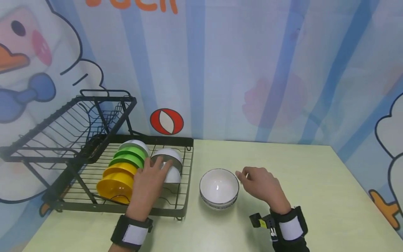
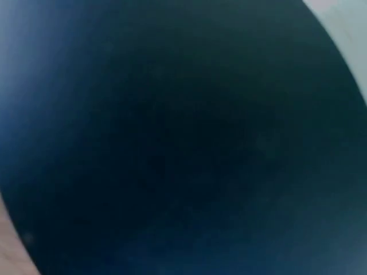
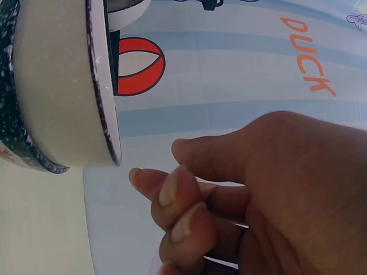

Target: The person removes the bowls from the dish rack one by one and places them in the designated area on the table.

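My left hand (image 1: pixel 150 183) reaches over the drying rack with its fingers spread at a white bowl (image 1: pixel 174 175). Part of that bowl is hidden behind the hand, and whether the fingertips touch it is unclear. Behind it leans another white bowl with a grey inside (image 1: pixel 171 154). The left wrist view is filled by a dark blurred surface. My right hand (image 1: pixel 261 185), fingers loosely curled around nothing, hovers just right of white bowls with dark rims (image 1: pixel 218 187) nested on the table. In the right wrist view, a gap separates the fingertips (image 3: pixel 169 195) from the bowl rim.
The black wire drying rack (image 1: pixel 185 201) occupies the table's left side, with a raised upper shelf (image 1: pixel 116 120). Yellow bowls (image 1: pixel 114 185), green bowls (image 1: pixel 130 154) and a white bowl (image 1: pixel 138 142) lean in a row inside. A printed curtain (image 1: pixel 220 70) hangs behind the pale table (image 1: pixel 315 196).
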Demonstrator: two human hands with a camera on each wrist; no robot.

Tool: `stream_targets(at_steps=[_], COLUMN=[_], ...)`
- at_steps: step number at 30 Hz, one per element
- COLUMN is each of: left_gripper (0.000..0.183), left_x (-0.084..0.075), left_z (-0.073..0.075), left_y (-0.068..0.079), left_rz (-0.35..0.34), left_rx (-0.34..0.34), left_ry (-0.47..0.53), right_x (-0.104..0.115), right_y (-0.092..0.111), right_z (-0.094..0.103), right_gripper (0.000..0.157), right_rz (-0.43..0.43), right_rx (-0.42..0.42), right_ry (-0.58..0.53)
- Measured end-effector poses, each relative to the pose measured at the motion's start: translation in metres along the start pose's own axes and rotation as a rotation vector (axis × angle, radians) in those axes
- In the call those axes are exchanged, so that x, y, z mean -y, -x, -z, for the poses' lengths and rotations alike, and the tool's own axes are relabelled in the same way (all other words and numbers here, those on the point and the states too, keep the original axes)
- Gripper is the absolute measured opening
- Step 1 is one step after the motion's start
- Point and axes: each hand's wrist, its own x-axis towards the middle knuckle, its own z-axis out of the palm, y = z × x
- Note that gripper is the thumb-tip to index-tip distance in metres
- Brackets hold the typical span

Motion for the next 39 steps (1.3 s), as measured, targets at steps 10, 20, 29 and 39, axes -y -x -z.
stream_targets(at_steps=[10,20,29,39], left_gripper=[0.077,0.08,0.077,0.072], left_x=[0.005,0.014,0.015,0.007], left_z=[-0.007,0.004,0.014,0.027], left_y=[0.0,0.001,0.001,0.001], left_rz=[0.043,0.087,0.054,-0.05], left_rx=[-0.033,-0.055,-0.101,-0.298], left_ry=[-0.023,0.013,0.04,0.134], right_x=[0.001,0.001,0.0,0.002], right_y=[0.001,0.003,0.004,0.006], right_z=[0.002,0.004,0.006,0.01], right_gripper=[0.029,0.03,0.029,0.031], right_rz=[0.017,0.017,0.012,0.015], right_rx=[0.0,0.0,0.001,-0.008], right_ry=[-0.011,-0.015,-0.012,-0.015])
